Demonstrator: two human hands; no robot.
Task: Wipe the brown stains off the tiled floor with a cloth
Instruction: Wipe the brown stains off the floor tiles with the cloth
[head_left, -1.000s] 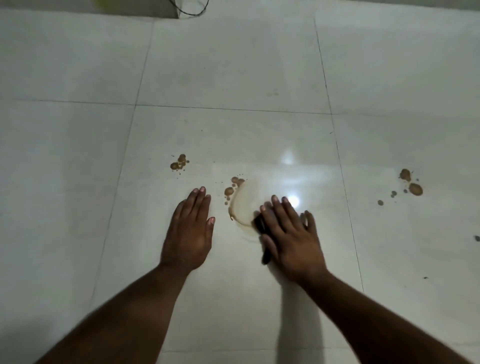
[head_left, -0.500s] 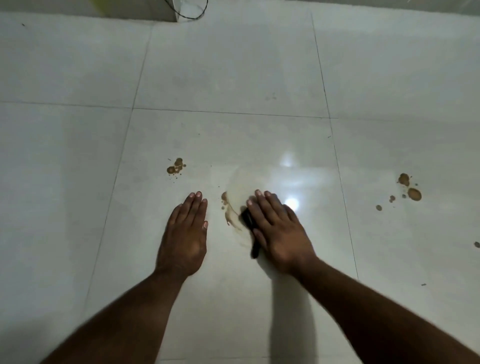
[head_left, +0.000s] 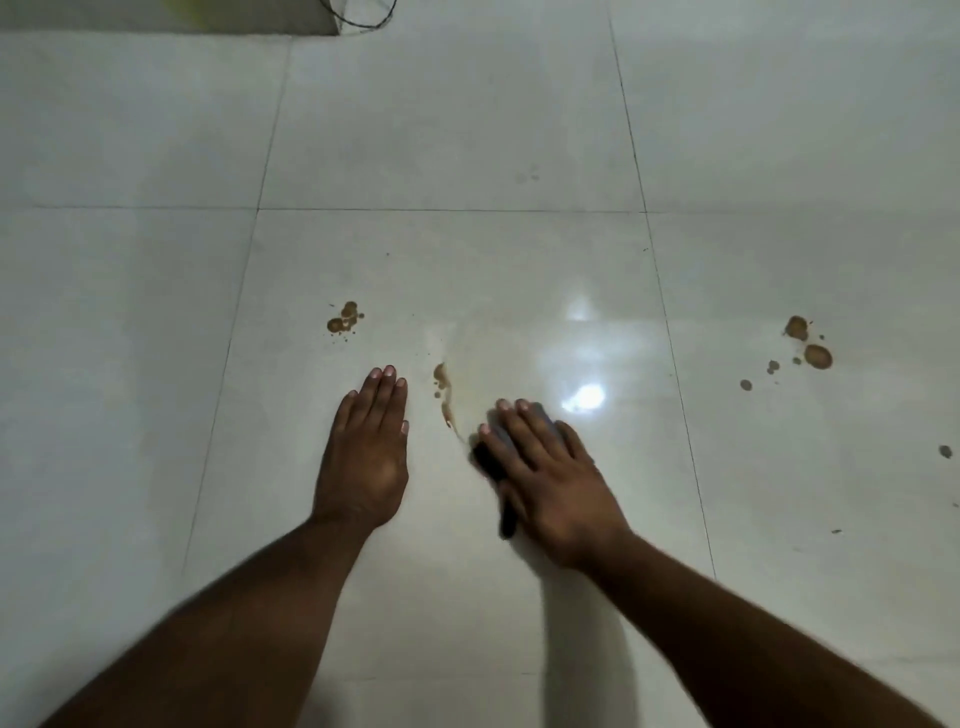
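Head view, right hand (head_left: 550, 478) pressing cloth (head_left: 491, 465)

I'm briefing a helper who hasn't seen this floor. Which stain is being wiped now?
On the tile under both hands, look between the left hand and right hand. The smeared streak runs there, thin and dragged out, unlike the round droplet clusters elsewhere.
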